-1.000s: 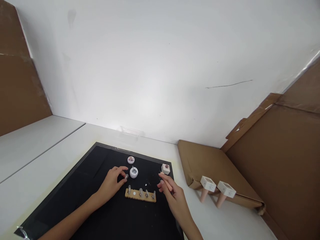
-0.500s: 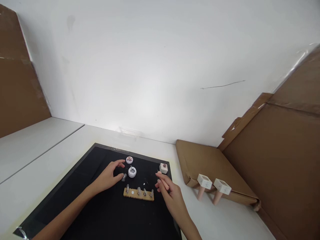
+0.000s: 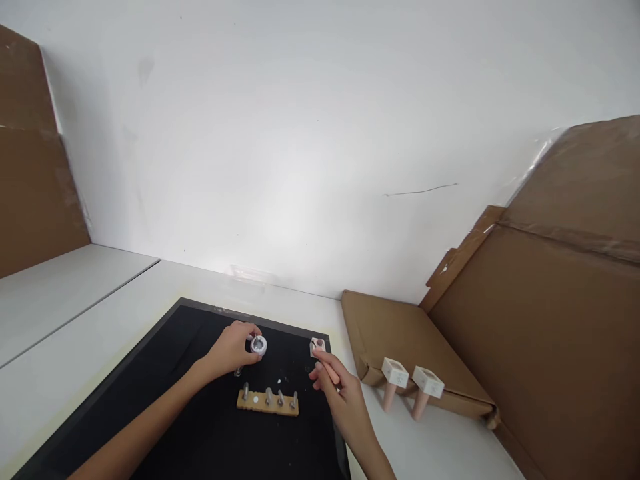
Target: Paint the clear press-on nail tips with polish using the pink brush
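Currently, our left hand (image 3: pixel 231 349) has fingers around small white jar (image 3: pixel 259 345) on black mat (image 3: pixel 195 400). Our right hand (image 3: pixel 341 395) holds pink-handled tool (image 3: pixel 330 373), its upper end near small white box (image 3: pixel 318 346). Wooden strip (image 3: pixel 267 404) with upright grey pieces lies between our hands, nearer us.

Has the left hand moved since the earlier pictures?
Yes. Judged against the tan strip, the left hand has moved right; its fingers now reach around the round white pot instead of stopping short.
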A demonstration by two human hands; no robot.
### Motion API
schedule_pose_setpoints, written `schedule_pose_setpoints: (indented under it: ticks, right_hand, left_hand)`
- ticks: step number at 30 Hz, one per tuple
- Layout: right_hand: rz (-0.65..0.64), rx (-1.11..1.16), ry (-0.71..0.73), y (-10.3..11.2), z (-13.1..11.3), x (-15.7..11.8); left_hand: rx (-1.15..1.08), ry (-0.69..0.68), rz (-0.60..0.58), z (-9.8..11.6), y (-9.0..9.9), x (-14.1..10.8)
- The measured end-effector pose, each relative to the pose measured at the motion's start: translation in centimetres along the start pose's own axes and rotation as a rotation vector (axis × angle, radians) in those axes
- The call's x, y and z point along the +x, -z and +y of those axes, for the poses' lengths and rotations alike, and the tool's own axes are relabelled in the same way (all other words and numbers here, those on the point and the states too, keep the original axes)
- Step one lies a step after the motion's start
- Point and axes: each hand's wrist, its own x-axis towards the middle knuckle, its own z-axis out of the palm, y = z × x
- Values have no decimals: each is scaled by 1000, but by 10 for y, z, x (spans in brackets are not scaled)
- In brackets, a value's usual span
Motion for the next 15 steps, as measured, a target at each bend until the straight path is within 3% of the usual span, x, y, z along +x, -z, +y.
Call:
schedule_pose_setpoints:
  ticks: [4, 9, 12, 15]
  right_hand:
    - [-14, 2, 73, 7, -30, 7]
    - [-25, -25, 191, 25, -90, 17]
    - [141, -9, 362, 34, -120, 15]
    - [282, -23, 430, 37, -137, 7]
  left_hand:
    - [-228, -64, 4, 29, 27, 2]
    - [-517, -182, -39, 71, 54, -6]
    - [-661, -244, -83, 85, 61, -14]
    - [-895, -302, -174, 88, 66, -22]
